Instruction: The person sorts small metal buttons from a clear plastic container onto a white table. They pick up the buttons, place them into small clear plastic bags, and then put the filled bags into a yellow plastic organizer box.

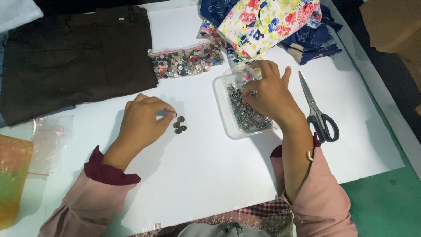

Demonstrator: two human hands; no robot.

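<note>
My left hand point(142, 123) rests on the white table sheet point(197, 175), its fingertips pinched together beside three small dark metal buttons point(179, 125). Whether a button is held between the fingertips is not visible. My right hand point(267, 94) reaches into a clear plastic box point(222, 109) full of small silver metal fasteners point(245, 116), with the fingers curled down among them. The hand hides much of the box's contents.
A zip bag of mixed buttons point(186, 60) lies behind the box. Dark brown trousers point(74, 57) lie at the left, floral fabrics point(267, 22) at the back, grey-handled scissors point(318, 109) at the right. An empty clear bag point(48, 140) and an orange-green bag point(13, 180) are at the left edge.
</note>
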